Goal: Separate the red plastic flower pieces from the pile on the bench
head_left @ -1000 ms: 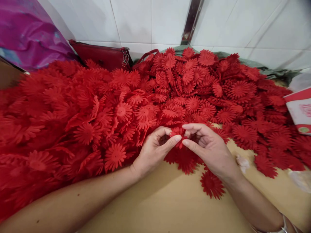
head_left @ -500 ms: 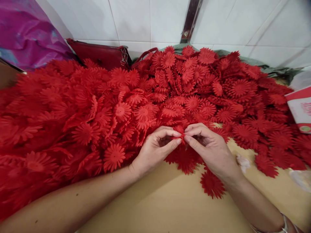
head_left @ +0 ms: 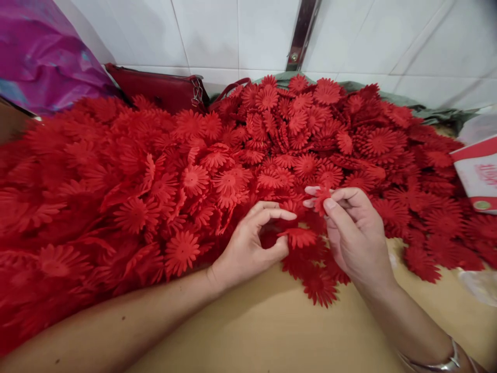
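Note:
My right hand [head_left: 355, 233] pinches a red daisy-shaped flower piece [head_left: 322, 199] between thumb and fingers, raised over the table. To its left, my left hand [head_left: 252, 235] is open, thumb and index finger apart. Another red flower piece [head_left: 301, 238] lies tilted just beside the left thumb tip; whether it is in the air or resting on pieces below, I cannot tell. Beneath both hands are more red flower pieces [head_left: 320, 285], partly hidden by the right hand.
A large heap of red flower pieces [head_left: 194, 178] spreads across the tan table [head_left: 233, 331]. Behind it lie a dark red handbag [head_left: 159, 90] and a purple plastic bag [head_left: 46, 52] by the tiled wall [head_left: 213, 31]. A red-and-white box [head_left: 477, 173] stands at right.
My hands have moved apart from where they met. The right hand has moved up and right with a flower piece; the left has opened, and a flower piece now shows by its thumb.

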